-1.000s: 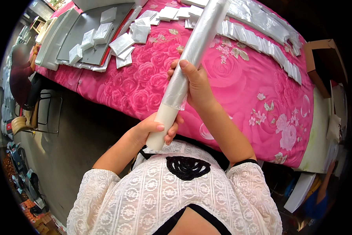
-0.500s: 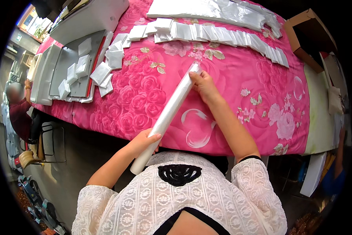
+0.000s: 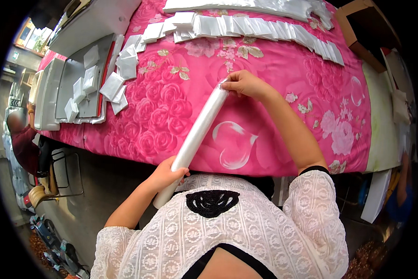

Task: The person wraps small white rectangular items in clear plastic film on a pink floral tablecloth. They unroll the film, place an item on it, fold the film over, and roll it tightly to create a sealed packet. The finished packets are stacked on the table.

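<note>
A long whitish roll of what looks like thin plastic film (image 3: 197,132) slants across the front edge of the table, its near end by my waist. My left hand (image 3: 166,175) is closed around the lower part, thumb lying across it. At the far end, my right hand (image 3: 245,85) pinches the roll's rim between thumb and fingers; some fingertips are hidden. Beyond it, flat folded white packets (image 3: 260,29) overlap in a long curved row. More packets (image 3: 112,86) lie loose to the left.
A pink flowered cloth (image 3: 264,139) covers the table. At left are a grey red-edged board (image 3: 62,102) bearing packets and a white foam box (image 3: 97,30). White plastic sheets (image 3: 246,5) lie at the back, an open cardboard box (image 3: 364,35) at right. Another person (image 3: 25,144) sits far left.
My right hand has turned at the roll's far end, its wrist lifting and the elbow swinging outward to the right. The left hand keeps its hold. The view has shifted slightly.
</note>
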Tool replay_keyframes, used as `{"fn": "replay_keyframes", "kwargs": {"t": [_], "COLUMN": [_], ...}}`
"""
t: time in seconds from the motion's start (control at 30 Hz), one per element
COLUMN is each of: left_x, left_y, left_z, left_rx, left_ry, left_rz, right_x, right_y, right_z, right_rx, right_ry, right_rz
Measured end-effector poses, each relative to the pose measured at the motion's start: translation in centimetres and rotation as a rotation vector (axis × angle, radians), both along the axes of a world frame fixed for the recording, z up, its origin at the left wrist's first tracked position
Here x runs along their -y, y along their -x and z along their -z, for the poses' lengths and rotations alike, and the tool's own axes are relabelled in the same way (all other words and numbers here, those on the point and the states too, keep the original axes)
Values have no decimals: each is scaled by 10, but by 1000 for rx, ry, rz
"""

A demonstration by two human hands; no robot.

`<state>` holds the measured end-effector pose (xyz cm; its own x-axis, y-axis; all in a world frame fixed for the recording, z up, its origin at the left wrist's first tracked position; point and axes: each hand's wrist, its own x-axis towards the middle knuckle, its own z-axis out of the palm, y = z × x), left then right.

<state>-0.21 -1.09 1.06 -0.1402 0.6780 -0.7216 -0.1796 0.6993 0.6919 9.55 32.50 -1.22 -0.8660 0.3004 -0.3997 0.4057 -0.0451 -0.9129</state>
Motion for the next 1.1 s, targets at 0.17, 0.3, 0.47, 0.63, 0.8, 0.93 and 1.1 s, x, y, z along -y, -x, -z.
{"fn": "replay_keyframes", "kwargs": {"t": [0.17, 0.3, 0.47, 0.63, 0.8, 0.93, 1.1], "left_x": [5, 26, 55, 1, -94, -137, -133], "left_y": [0, 12, 44, 61, 43, 26, 7], "left_z": [-1, 3, -7, -40, -55, -24, 15], "left_rx": [47, 135, 147, 6, -785, -1216, -1132], "left_ry": [41, 107, 146, 72, -268, -598, -1245], "left_rz": [37, 117, 337, 580, 844, 881, 886], "right_x": [-13, -87, -151, -133, -95, -86, -89], "right_y": [-5, -44, -103, -86, -33, -11, -3], "right_z": [9, 23, 31, 25, 18, 11, 9], "right_rx": [-54, -31, 7, -118, -206, -189, -173], "right_ry": [-151, -420, -516, -488, -391, -371, -442], "right_rz": [168, 425, 596, 483, 319, 236, 144]}}
